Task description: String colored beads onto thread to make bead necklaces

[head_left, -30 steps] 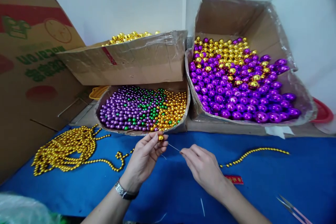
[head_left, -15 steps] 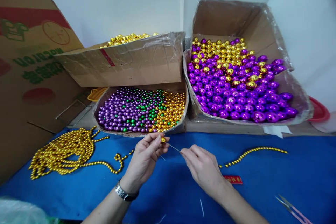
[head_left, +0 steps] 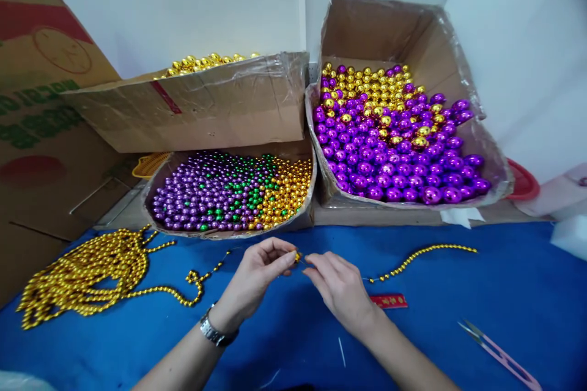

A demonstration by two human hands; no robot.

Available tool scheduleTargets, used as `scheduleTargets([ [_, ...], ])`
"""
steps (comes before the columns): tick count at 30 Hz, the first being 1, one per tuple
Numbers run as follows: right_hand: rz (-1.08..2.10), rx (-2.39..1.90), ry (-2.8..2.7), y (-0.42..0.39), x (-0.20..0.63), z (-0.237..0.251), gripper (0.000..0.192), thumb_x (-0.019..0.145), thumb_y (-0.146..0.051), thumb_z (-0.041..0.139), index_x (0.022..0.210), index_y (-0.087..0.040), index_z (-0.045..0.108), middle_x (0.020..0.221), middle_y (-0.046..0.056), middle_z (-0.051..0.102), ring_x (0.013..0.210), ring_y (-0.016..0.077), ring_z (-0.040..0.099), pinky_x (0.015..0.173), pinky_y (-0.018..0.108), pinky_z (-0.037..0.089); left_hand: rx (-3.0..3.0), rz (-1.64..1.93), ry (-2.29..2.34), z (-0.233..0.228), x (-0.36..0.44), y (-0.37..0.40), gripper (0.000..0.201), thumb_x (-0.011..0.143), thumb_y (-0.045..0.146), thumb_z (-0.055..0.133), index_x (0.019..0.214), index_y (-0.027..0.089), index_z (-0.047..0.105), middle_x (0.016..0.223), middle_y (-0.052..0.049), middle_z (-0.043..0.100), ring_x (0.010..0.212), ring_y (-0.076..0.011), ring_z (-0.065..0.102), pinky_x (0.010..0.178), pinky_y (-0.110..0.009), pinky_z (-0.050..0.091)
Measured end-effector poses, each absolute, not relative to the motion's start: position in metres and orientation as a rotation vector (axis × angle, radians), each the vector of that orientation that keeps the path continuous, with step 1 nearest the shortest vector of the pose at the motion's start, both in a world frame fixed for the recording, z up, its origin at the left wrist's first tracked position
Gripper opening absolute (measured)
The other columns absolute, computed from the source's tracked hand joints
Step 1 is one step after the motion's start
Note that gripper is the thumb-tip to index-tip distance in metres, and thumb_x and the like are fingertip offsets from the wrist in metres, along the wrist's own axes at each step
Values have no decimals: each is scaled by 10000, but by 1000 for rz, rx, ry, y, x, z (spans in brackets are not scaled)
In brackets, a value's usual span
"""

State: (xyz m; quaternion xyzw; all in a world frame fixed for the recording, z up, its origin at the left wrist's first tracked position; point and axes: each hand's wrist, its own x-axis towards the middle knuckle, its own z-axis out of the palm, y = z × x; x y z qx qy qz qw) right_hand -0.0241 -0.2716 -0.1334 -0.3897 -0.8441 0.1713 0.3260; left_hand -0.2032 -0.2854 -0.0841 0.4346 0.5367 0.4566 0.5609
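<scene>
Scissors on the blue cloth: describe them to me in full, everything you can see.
The scissors are small and slim, with two pointed, metal-looking blades and a pink handle that may be plastic. They lie on the blue cloth at the lower right, slanting, blades toward the upper left and handle toward the bottom edge of the picture. The blade tips stand apart, so they are open. Only the cloth touches them; the right hand, the nearer one, is clear of them.
</scene>
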Motion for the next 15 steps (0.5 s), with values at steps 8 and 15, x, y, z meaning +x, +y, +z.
scheduleTargets([
  [8,673,-972,-2107,-258,-4,-113,278,914,-271,482,1182,-220,533,1051,55,642,949,152,612,839,267,484,1416,1260,1357,-47,-187,-279,59,721,210,687,695,180,732,1017,-95,690,965,-248,613,878,-288,443],
  [15,841,-963,-1927,-261,-2,-92,223,940,-218,414,967,-219,635,828,6,661,759,118,622,702,213,472,1593,1242,1155,2,-169,-249,120,749,241,659,689,172,737,916,-101,701,887,-245,622,785,-279,466],
])
